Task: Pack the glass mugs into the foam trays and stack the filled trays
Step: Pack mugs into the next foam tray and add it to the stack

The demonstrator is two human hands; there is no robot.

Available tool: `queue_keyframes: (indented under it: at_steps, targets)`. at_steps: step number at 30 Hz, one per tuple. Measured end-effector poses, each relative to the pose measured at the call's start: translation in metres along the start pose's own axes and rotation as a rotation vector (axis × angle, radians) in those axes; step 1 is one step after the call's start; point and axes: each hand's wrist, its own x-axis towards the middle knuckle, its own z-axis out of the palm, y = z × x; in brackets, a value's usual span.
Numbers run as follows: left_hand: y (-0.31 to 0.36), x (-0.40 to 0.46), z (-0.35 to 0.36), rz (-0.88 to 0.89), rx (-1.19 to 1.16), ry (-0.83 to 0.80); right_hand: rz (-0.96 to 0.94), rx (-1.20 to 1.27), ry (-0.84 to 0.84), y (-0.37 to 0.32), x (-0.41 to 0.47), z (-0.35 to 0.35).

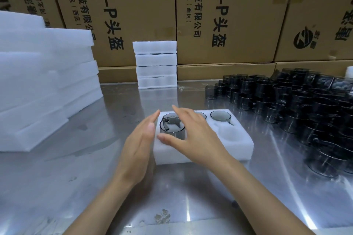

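A white foam tray lies on the steel table in front of me. A grey glass mug stands in its front left slot, rising above the foam. More mugs sit in the back row, one at the back right. The front right slot holds nothing. My left hand presses flat against the tray's left side, fingers straight. My right hand is spread over the front left mug, thumb in front of it and fingers stretched across its top; it hides the tray's middle slots.
A stack of filled foam trays stands at the back against cardboard boxes. A tall pile of foam trays fills the left. A heap of loose grey mugs covers the right of the steel table.
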Motion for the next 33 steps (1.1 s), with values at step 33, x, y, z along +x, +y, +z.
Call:
queue_keyframes:
  at_steps: [33]
  targets:
    - [-0.005, -0.014, -0.003, 0.121, 0.464, -0.072, -0.059, -0.138, 0.219, 0.010, -0.023, -0.002]
